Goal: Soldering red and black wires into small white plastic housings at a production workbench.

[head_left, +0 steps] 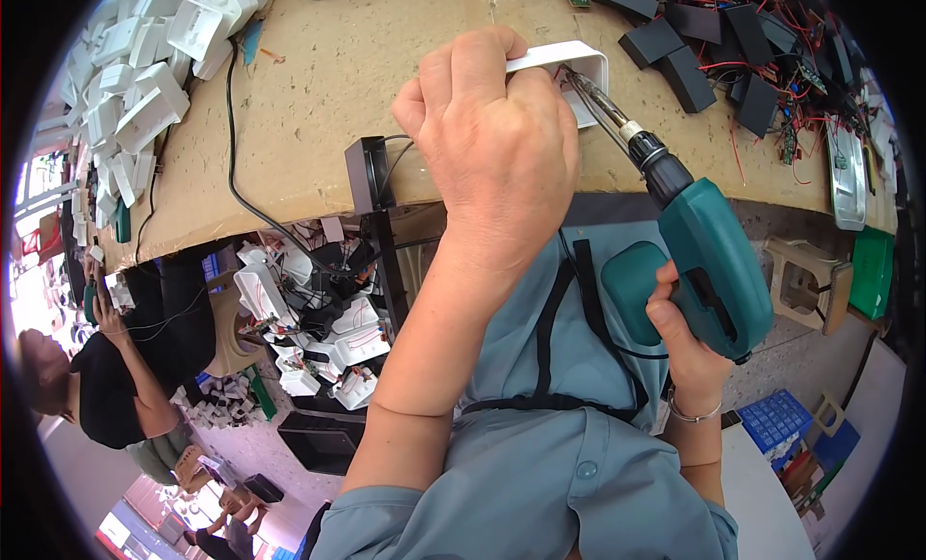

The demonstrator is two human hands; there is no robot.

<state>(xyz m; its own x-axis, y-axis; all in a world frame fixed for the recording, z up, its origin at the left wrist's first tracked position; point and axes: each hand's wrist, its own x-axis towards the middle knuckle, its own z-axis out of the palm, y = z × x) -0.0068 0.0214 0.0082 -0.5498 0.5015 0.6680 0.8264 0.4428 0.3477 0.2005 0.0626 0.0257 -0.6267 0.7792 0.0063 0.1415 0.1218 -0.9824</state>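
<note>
My left hand point(497, 140) is closed on a white plastic housing point(569, 53) above the table's near edge, its fingers partly inside the open shell. In my right hand point(687, 346) is a green pistol-shaped soldering gun point(716, 256), gripped by its handle. Its metal tip point(598, 99), with a thin tube alongside, reaches into the housing near my left fingertips. What the tip touches inside is too small to make out. A bit of red shows beside the tip.
White housings point(154, 102) are heaped at the far left. Black boxes point(680, 73), red wires and circuit boards lie at the far right. A black holder point(368, 174) stands at the table edge. Below it, a bin holds wired white parts point(333, 333). A co-worker point(125, 367) sits at left.
</note>
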